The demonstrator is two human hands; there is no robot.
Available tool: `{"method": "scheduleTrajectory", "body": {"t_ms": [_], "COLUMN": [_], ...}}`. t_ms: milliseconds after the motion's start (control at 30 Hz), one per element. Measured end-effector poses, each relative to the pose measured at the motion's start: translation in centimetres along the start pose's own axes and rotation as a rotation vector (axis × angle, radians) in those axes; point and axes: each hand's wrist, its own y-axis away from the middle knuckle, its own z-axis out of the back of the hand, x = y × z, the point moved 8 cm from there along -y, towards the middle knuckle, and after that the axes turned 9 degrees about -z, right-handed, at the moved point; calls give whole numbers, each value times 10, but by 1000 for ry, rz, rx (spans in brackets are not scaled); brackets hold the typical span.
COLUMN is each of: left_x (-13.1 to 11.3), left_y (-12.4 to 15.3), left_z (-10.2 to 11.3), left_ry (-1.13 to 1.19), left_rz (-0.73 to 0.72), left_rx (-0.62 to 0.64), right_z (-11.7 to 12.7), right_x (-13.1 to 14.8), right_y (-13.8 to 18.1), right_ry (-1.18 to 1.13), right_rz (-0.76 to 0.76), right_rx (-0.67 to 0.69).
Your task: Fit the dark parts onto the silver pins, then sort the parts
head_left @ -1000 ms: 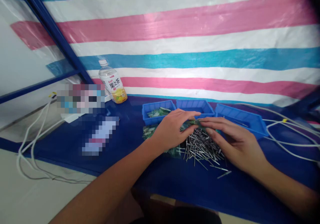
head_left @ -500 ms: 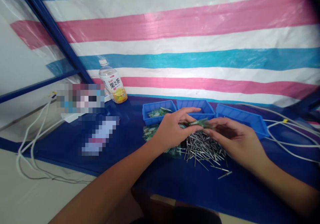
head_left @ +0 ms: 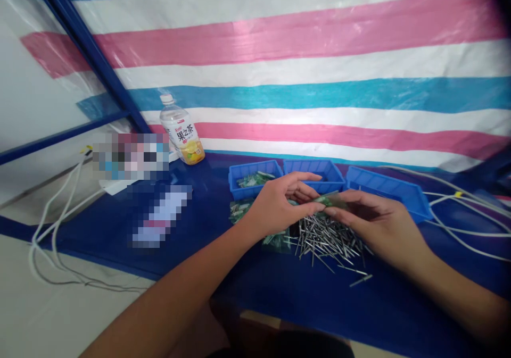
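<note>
Between the fingertips of both hands is a small clear plastic bag (head_left: pixel 329 200) with a greenish tint; what it holds is too small to tell. My left hand (head_left: pixel 277 201) pinches its left end between thumb and fingers, the index finger stretched out above. My right hand (head_left: pixel 377 218) is closed on its right end with thumb and fingertips. Just below lies a loose pile of thin metal pins (head_left: pixel 329 241) that look like blind rivets. More small greenish bags (head_left: pixel 277 241) lie left of the pile, partly hidden by my left hand and forearm.
A blue bin (head_left: pixel 255 180) holds greenish bags; a middle blue bin (head_left: pixel 313 172) and a right blue bin (head_left: pixel 389 193) stand beside it. A drink bottle (head_left: pixel 183 132) stands at the back left. White cables (head_left: pixel 471 214) run along the right and left sides.
The small plastic bag has shifted slightly right between my fingertips. Both hands keep nearly the same pose; the whole view has moved a little.
</note>
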Motion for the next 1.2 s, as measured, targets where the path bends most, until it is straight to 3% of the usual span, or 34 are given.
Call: {"method": "scheduleTrajectory", "body": {"t_ms": [167,633,933,1200], "left_x": [5,4,12,2], "left_y": [1,2,2,3], "left_z": [-4,-10,-2,-6], "left_ry": [51,48,-31,-30], "left_rz": [36,18,63,-26], "left_rx": [28,41,33,41], "right_z": [3,2,-4,3], "right_x": [7,11,4,-1], "right_y": [0,3,-3,-2], "right_ry": [-60,-97,22,35], "right_rz": [4,15,-20,-35], "right_rx": [-63,-81,60,3]}}
